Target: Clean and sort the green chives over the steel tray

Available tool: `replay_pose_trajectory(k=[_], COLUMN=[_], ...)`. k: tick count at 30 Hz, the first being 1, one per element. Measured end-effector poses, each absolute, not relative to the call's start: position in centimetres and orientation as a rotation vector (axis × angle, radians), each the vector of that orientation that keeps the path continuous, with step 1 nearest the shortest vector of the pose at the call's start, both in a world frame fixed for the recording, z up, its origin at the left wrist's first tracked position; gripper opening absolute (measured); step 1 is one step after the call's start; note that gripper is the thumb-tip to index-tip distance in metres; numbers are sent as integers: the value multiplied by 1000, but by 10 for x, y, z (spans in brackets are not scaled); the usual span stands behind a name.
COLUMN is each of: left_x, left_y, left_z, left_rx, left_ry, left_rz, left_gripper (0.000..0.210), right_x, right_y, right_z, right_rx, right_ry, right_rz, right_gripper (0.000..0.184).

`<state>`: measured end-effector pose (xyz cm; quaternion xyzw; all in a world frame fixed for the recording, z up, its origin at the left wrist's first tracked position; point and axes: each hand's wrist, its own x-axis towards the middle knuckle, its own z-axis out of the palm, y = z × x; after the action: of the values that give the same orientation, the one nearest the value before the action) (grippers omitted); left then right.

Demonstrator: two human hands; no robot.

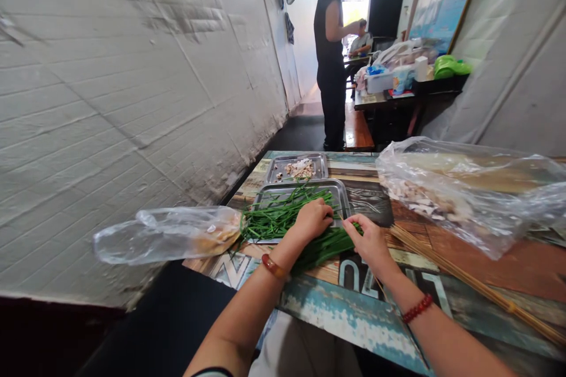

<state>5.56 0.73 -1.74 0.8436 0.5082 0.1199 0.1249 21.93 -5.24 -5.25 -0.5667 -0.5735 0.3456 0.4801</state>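
Long green chives (276, 212) lie heaped in a metal tray (345, 203), and more spread over its near edge onto the table. My left hand (313, 218) is over the chives with its fingers curled closed among them; its fingertips are partly hidden. Close to its right, my right hand (371, 244) pinches a thin bamboo skewer (411, 339). The skewer runs back beneath my right wrist toward the table's near edge, its tip between both hands. A bundle of skewers (464, 277) lies to the right of my right hand.
Behind the chives, a smaller tray (269, 174) holds chopped pale pieces. Clear plastic bags lie at left (172, 235) and right (442, 188), the right one with sliced mushrooms. A person (331, 59) stands beyond the table; another sits farther back. A cluttered side table (375, 98) stands at right.
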Motion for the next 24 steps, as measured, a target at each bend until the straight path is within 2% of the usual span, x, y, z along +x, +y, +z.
replay_pose_trajectory(k=[6,9,14,19,24], left_x=[59,55,41,29,17], left_y=[10,11,8,4,5], left_z=[-20,-16,-2,-1,0], left_rx=[2512,2476,1949,1460,1345], left_ry=[1457,1392,1098,970,860], left_rz=[346,503,973,1093,1287], left_gripper=[17,14,4,15,17], right_x=[220,221,221,221,221], right_y=[-52,-52,-54,-56,-59], right_z=[-53,-54,-54,-51,-47], right_rx=[-1399,-1405,-1410,-1442,-1455], right_ry=[-1416,-1418,-1396,-1365,-1326], right_rz=[831,820,797,822,858], right_gripper=[31,31,32,32,31])
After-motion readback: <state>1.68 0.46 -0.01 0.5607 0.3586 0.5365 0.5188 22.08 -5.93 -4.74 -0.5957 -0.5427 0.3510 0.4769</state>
